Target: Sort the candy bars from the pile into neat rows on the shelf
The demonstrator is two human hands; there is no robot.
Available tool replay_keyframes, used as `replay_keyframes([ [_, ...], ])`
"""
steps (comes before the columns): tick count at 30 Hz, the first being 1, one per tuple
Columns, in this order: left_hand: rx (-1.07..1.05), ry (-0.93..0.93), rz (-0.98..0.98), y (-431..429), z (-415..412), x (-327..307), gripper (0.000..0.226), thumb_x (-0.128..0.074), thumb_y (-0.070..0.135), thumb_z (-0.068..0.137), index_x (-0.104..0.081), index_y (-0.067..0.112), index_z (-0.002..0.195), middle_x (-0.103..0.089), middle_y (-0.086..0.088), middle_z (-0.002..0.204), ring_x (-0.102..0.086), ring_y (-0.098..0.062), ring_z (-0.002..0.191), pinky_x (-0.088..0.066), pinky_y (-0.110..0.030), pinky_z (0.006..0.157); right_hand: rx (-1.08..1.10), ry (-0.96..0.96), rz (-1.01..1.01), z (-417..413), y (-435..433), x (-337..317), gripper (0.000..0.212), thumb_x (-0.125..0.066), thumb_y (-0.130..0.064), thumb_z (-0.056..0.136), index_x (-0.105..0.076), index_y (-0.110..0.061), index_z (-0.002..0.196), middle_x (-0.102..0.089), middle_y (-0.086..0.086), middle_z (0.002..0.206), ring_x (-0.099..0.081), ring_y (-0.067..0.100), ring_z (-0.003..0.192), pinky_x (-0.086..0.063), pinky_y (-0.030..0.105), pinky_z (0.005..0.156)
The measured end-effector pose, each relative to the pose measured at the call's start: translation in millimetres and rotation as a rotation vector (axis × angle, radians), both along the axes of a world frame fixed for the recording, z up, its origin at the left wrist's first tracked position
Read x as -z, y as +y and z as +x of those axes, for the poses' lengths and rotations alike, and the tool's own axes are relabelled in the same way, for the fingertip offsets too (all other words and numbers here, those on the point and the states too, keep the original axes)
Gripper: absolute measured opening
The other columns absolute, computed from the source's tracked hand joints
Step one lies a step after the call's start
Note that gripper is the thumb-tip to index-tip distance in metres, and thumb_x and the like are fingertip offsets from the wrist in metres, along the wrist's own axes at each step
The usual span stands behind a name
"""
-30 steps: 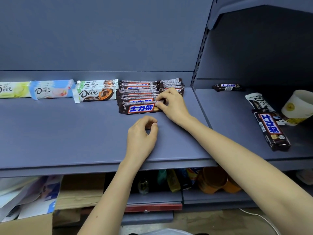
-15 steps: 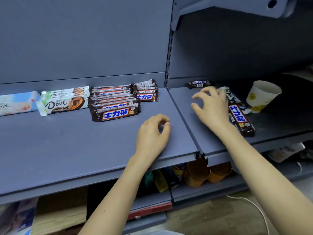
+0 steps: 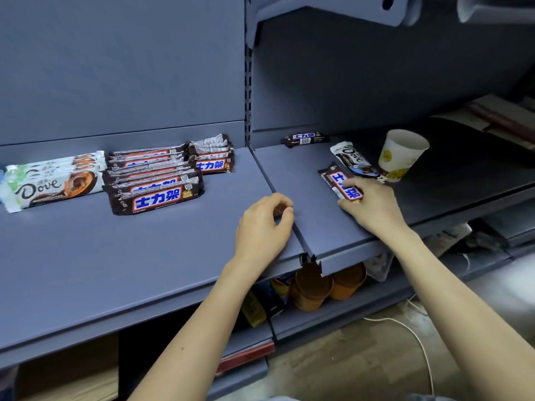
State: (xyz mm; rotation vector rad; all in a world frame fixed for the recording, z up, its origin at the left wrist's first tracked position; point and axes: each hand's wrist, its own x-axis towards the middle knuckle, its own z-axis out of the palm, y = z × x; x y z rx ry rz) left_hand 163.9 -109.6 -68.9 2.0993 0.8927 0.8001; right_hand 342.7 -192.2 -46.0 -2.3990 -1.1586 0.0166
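Nearest the shelf's front edge, the left hand (image 3: pixel 262 227) rests with fingers loosely curled, holding nothing. Just beyond, on the right shelf (image 3: pixel 298 183), the right hand (image 3: pixel 372 208) curls fingers and thumb round the near end of a brown candy bar (image 3: pixel 337 176), beside a white Dove bar (image 3: pixel 348 156).

- Blue-grey back panels (image 3: pixel 115 68) fill the upper half of the frame.
- A slotted upright (image 3: pixel 248 91) runs down top centre, above the seam between two shelf boards (image 3: pixel 115 270).
- Lower right: mottled tan floor (image 3: pixel 347 369), with a white cable (image 3: pixel 417 338) lying on it.
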Motion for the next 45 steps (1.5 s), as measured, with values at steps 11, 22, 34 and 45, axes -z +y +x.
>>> replay_keyframes([
  [11,0.005,-0.227,-0.339,3.5,5.4,-10.7,0.014,-0.054,0.017,0.089,-0.059,0.029,0.083,-0.061,0.014,0.080,-0.059,-0.004,0.076,-0.042,-0.009,0.070,-0.010,1.552,0.646,-23.0,20.6,-10.4,0.010,-0.053,-0.010,0.090,-0.061,-0.012,0.095,-0.062,0.007,0.087,-0.052,0.007,0.059,-0.046,0.012,0.049],
  [22,-0.087,-0.654,-0.726,14.2,12.5,-23.5,0.009,-0.054,0.014,0.091,-0.062,0.018,0.088,-0.065,-0.002,0.075,-0.060,-0.009,0.056,-0.049,-0.016,0.054,-0.515,0.698,0.361,-23.0,17.2,-14.8,0.037,-0.064,-0.007,0.083,-0.055,-0.037,0.103,-0.062,-0.016,0.103,-0.058,-0.009,0.096,-0.049,0.008,0.075],
  [34,-0.150,-0.710,-0.615,12.6,-16.9,-7.7,0.012,-0.050,0.006,0.092,-0.055,0.016,0.096,-0.065,0.000,0.090,-0.068,-0.010,0.072,-0.054,-0.017,0.069,-0.628,0.136,0.203,-50.6,68.5,-24.7,0.015,-0.060,-0.016,0.087,-0.071,-0.015,0.097,-0.069,0.003,0.097,-0.056,0.009,0.084,-0.036,0.008,0.078],
  [45,-0.565,-0.503,-0.251,36.2,-116.6,-2.4,0.030,-0.051,0.007,0.088,-0.047,0.029,0.108,-0.054,0.019,0.104,-0.055,0.015,0.071,-0.046,-0.024,0.080,-0.738,0.166,0.189,-133.7,134.7,-7.9,0.018,-0.062,-0.016,0.086,-0.070,-0.009,0.100,-0.069,0.006,0.106,-0.059,0.019,0.101,-0.038,0.023,0.094],
])
